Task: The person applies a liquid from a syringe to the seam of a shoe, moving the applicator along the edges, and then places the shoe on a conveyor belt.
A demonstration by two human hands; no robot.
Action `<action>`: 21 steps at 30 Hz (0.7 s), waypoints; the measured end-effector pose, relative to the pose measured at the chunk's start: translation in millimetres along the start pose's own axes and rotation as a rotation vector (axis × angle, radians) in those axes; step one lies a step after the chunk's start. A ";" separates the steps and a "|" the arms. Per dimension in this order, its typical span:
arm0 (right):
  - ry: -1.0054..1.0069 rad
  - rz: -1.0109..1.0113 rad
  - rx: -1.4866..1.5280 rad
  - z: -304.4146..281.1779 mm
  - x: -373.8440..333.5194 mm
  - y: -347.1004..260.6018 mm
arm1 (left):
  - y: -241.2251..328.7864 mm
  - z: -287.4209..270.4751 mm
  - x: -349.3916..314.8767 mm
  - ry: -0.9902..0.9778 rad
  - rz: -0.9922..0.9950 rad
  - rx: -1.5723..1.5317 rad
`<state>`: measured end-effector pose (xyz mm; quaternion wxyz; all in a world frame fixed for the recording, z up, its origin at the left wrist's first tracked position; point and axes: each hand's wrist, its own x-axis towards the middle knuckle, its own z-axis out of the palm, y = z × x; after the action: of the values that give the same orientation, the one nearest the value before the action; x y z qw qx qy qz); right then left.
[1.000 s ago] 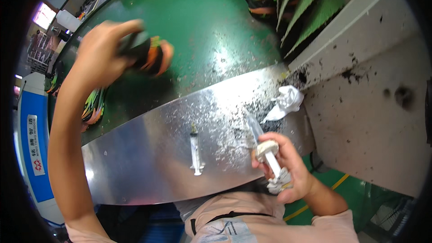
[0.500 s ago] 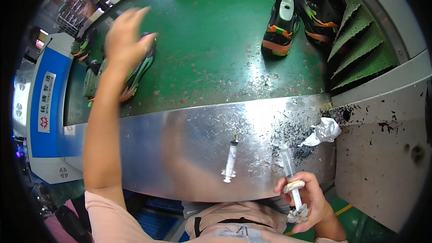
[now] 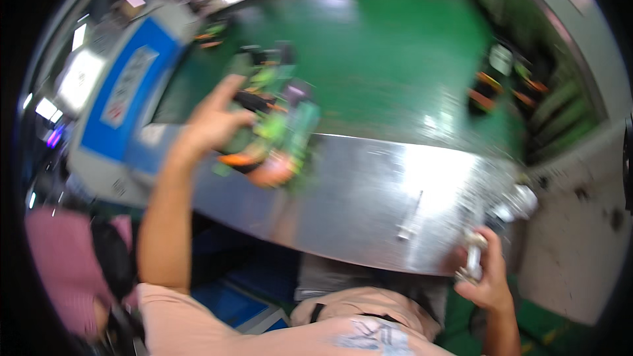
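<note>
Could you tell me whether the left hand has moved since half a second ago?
Yes. The left hand, then far out over the green belt, has come back toward the metal plate and now holds a green-and-orange shoe over its edge.

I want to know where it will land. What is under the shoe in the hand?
Under the shoe held by the left hand lie the shiny metal plate and the edge of the green belt. The part directly beneath is covered and blurred.
</note>
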<state>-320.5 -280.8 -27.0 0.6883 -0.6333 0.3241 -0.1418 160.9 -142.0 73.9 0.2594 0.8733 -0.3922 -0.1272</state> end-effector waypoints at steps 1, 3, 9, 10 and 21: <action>0.080 0.010 0.007 -0.1 -6.6 -2.0 | 30.1 -3.5 -24.8 -0.069 0.029 0.106; 0.064 -0.064 -0.033 -19.6 -24.3 26.1 | 51.1 11.5 -59.6 -0.161 0.034 0.025; 0.030 -0.013 -0.404 0.9 -22.1 -3.8 | 76.9 -13.8 -131.6 -0.646 -0.215 -0.212; 0.001 0.050 -0.491 -1.6 -23.5 -5.4 | 65.6 -25.4 -135.8 -0.626 0.126 0.081; 0.016 -0.091 -1.185 12.0 -33.4 -12.5 | 68.3 70.3 -72.5 -0.646 0.772 0.450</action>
<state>-335.4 -253.2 -6.2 0.2084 -0.9217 0.3258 0.0293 40.9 -150.5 54.5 -0.0394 0.6165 -0.7612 -0.1972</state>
